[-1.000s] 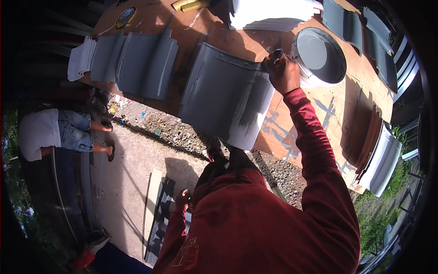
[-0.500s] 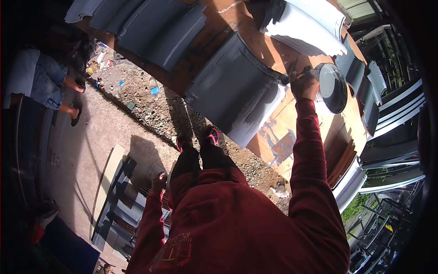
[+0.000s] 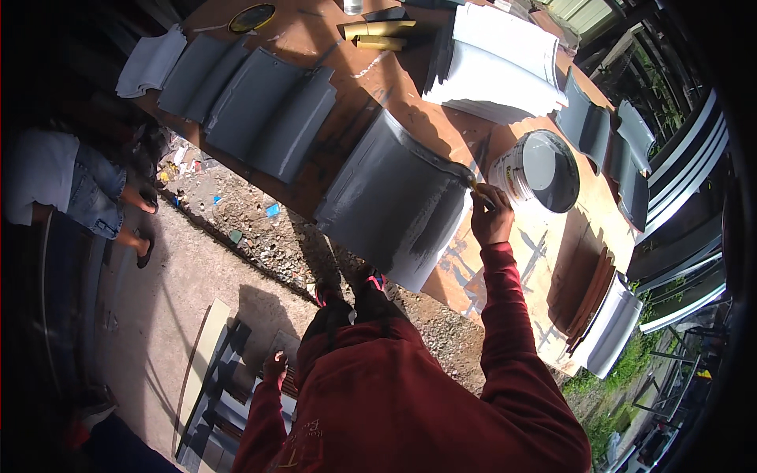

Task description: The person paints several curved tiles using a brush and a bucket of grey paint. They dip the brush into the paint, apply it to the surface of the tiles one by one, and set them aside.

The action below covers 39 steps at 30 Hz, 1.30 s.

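In my right hand (image 3: 493, 217) is a paintbrush (image 3: 481, 197), its fingers closed round the handle. The bristles meet the right edge of a curved roof tile (image 3: 386, 197). Grey paint covers most of this tile, with a lighter, streaky patch towards its near right side. Just beyond my right hand stands a white bucket (image 3: 509, 175) of grey paint. My left hand (image 3: 274, 368) hangs low beside my body, fingers curled in, with nothing visible in it.
The tile rests on a paint-stained wooden table (image 3: 524, 260). Grey tiles (image 3: 268, 114) lie to the left, a white tile stack (image 3: 501, 59) at the back, reddish-brown tiles (image 3: 591, 303) at right. Rubble (image 3: 260, 221) borders the table. Another person (image 3: 87, 181) stands at far left.
My right hand has moved from beside the bucket leftward and nearer, bringing the brush to the tile's right edge. The whole view has shifted, showing more of the table's far side.
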### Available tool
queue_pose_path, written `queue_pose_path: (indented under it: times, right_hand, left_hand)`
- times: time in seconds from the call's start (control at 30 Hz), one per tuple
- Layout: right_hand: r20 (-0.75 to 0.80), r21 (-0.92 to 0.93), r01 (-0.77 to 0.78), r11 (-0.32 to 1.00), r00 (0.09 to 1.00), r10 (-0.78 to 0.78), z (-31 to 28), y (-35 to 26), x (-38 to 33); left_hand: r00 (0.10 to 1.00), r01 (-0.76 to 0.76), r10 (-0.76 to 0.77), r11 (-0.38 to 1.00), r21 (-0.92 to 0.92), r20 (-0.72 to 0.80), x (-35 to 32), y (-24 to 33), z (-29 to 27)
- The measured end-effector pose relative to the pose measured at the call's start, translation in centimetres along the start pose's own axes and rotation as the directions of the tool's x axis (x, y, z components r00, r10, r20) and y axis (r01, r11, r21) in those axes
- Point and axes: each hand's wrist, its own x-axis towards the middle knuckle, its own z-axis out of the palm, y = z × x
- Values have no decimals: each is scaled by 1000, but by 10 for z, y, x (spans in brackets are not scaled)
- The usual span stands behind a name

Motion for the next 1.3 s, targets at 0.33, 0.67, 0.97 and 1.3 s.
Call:
queue_pose_path:
  times: [0.33, 0.67, 0.97, 1.3]
  right_hand:
    - [4, 75, -54, 996, 999, 54, 4, 16, 25]
    - [303, 228, 69, 971, 943, -138, -17, -43, -9]
    - [570, 205, -116, 972, 822, -22, 3, -59, 21]
    - [554, 103, 52, 993, 826, -101, 33, -33, 76]
  left_hand:
    - [979, -199, 189, 965, 173, 75, 20, 87, 12]
    - [950, -308, 303, 876, 372, 74, 15, 101, 41]
    - [999, -5, -2, 993, 120, 54, 15, -45, 6]
    - [990, -102, 90, 988, -113, -105, 12, -44, 46]
